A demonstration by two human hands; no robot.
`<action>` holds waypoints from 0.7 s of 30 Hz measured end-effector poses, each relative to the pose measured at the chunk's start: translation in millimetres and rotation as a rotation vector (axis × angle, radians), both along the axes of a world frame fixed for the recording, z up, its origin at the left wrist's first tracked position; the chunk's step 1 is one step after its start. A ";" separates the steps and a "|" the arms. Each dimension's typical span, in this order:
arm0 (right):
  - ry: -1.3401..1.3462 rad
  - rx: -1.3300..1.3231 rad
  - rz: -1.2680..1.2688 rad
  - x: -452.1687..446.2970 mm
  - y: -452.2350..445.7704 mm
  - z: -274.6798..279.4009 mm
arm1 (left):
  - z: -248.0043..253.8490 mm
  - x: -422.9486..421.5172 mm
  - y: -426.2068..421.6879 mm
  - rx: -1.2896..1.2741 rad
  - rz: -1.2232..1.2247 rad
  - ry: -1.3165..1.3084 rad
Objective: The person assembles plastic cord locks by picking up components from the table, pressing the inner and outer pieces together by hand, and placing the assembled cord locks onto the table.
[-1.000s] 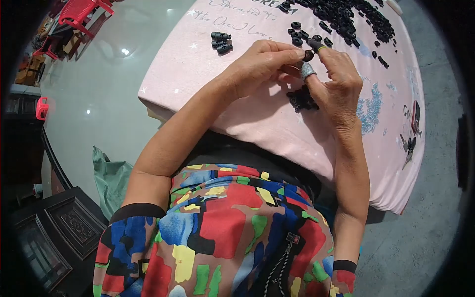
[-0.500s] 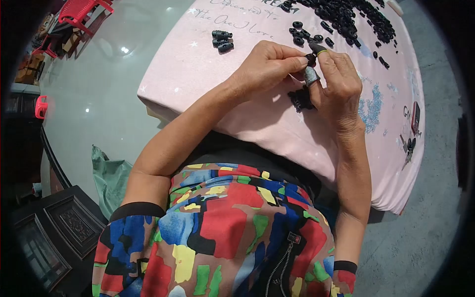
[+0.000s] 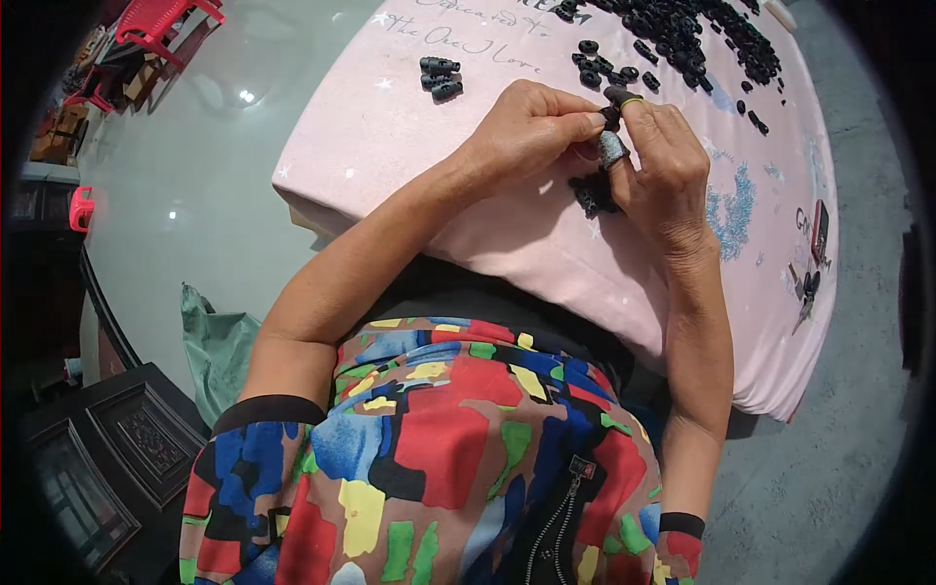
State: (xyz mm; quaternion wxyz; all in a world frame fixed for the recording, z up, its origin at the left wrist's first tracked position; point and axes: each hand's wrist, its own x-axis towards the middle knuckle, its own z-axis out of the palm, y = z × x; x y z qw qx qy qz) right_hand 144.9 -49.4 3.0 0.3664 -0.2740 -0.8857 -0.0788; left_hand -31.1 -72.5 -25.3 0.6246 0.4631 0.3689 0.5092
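Observation:
A small black part (image 3: 610,118) is pinched between my two hands above the pink cloth; its exact kind is hidden by the fingers. My left hand (image 3: 534,115) is closed on its left side with thumb and forefinger. From the right, my right hand (image 3: 668,156) grips the same part. A grey cover (image 3: 611,150) sits on the right thumb, and a black cover (image 3: 621,96) with a yellow band on the forefinger. Below the hands lies a cluster of small black pieces (image 3: 593,195), partly behind the right hand.
Several black ring-like pieces (image 3: 673,39) are heaped at the back of the pink-covered table (image 3: 351,146). A group of ribbed black cylinders (image 3: 441,78) lies at the left. Scissors (image 3: 808,288) and a red-edged object (image 3: 819,229) rest near the right edge. A red chair (image 3: 156,29) stands beyond.
The right forefinger has shifted slightly left over the black part. Both hands otherwise keep nearly the same pose, and the pieces on the table look the same.

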 end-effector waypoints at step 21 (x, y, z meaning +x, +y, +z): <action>0.138 -0.112 0.023 2.2 4.4 -1.6 | 9.9 -10.7 3.3 -0.091 -0.105 -0.071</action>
